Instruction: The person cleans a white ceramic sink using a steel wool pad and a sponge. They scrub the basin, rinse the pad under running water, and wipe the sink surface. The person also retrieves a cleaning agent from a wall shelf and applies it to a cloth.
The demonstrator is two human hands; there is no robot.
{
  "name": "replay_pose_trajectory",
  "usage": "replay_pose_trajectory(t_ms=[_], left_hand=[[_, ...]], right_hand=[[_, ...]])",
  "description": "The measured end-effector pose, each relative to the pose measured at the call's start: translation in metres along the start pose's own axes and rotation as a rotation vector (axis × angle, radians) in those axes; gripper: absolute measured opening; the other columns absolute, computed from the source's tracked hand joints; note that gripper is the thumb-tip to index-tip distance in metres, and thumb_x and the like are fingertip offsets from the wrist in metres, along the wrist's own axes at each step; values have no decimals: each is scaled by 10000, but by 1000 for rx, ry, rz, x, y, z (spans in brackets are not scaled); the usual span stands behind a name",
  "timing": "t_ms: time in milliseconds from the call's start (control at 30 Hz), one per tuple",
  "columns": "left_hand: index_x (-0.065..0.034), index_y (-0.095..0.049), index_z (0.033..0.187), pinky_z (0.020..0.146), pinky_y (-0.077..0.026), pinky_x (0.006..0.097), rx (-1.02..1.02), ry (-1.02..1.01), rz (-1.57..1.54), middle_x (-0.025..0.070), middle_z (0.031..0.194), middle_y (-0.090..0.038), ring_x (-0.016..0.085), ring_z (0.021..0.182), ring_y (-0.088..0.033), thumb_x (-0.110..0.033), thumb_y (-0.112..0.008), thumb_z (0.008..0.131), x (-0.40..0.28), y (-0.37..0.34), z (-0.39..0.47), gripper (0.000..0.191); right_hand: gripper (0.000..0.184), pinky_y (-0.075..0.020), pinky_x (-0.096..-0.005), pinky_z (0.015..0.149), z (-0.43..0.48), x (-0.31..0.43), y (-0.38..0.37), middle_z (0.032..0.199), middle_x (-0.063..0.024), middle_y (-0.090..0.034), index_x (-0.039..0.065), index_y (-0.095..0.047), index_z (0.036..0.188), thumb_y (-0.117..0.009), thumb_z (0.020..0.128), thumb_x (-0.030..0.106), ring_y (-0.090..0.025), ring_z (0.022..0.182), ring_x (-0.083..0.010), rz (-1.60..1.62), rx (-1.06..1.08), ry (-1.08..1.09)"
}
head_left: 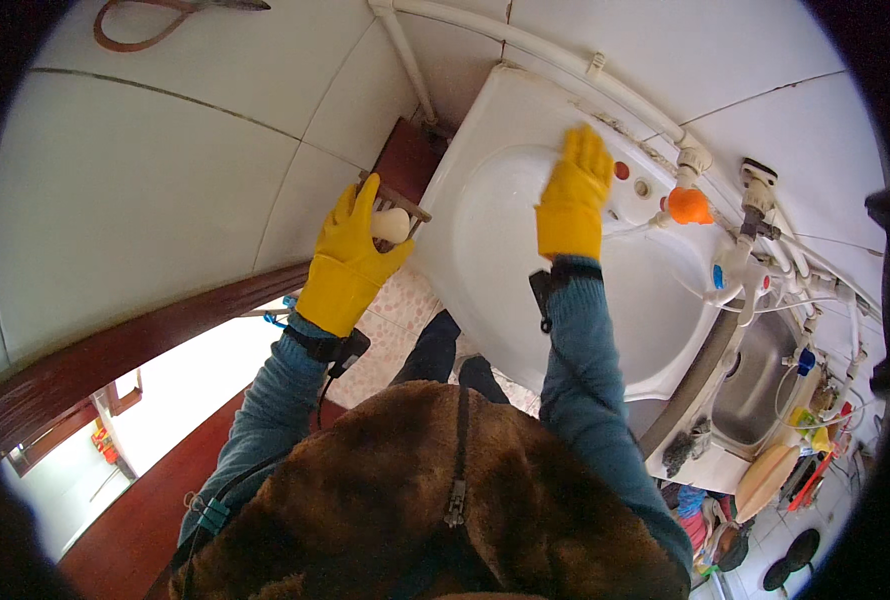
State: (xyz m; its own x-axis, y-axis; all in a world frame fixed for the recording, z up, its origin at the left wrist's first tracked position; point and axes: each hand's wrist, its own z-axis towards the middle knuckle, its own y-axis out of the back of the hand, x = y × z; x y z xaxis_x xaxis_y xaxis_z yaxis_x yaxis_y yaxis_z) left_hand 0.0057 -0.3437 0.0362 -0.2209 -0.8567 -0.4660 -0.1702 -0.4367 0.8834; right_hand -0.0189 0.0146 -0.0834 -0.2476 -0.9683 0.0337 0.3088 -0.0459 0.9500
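Observation:
My left hand (351,259), in a yellow rubber glove, is at a small slatted rack (420,213) left of the washbasin. A pale rounded object (391,225), possibly soap, shows between its spread thumb and fingers. Whether the hand grips it cannot be told. Over the far side of the white ceramic washbasin (482,217) is my right hand (576,191), also in a yellow rubber glove. Its fingers are stretched out and slightly blurred. The palm is hidden, and I see nothing held. Just right of these fingers, a red-brown round spot (621,171) and a hole (643,187) mark the basin's ledge.
White pipes (535,41) run along the tiled wall behind the basin. An orange fitting (689,206) and a white tap (749,289) jut out at right. Beyond is a steel sink (752,375) with a round wooden board (767,480) nearby. A dark red cabinet (407,154) stands at left.

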Motion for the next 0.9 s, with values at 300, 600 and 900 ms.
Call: replay_pose_trajectory(t_ms=[300, 600, 900], left_hand=[[-134, -395, 1697, 1252, -419, 574, -19, -118, 17, 289, 1657, -478, 523, 1464, -510, -384, -936, 846, -19, -15, 52, 1039], [-109, -412, 1688, 1248, -428, 549, 19, -318, 101, 281, 1641, -501, 471, 1484, -522, -404, -879, 909, -78, -41, 117, 955], [-82, -409, 1691, 1246, -372, 631, 0, -278, 201, 301, 1663, -468, 528, 1474, -497, -493, -875, 877, -128, -103, 182, 1024]], right_hand=[[536, -269, -549, 1341, 13, 102, 13, 1702, -175, -501, 121, -569, 1593, -577, 1071, 241, -414, 1601, -380, 279, 57, 323], [584, -275, -547, 1337, -43, -41, 40, 1694, -257, -472, 55, -525, 1623, -624, 1059, 169, -401, 1601, -424, 106, -38, -144], [386, -562, -313, 862, -106, -42, 108, 1442, -114, -694, 70, -628, 1531, -558, 1173, 196, -644, 1042, -139, 982, 39, -750]])
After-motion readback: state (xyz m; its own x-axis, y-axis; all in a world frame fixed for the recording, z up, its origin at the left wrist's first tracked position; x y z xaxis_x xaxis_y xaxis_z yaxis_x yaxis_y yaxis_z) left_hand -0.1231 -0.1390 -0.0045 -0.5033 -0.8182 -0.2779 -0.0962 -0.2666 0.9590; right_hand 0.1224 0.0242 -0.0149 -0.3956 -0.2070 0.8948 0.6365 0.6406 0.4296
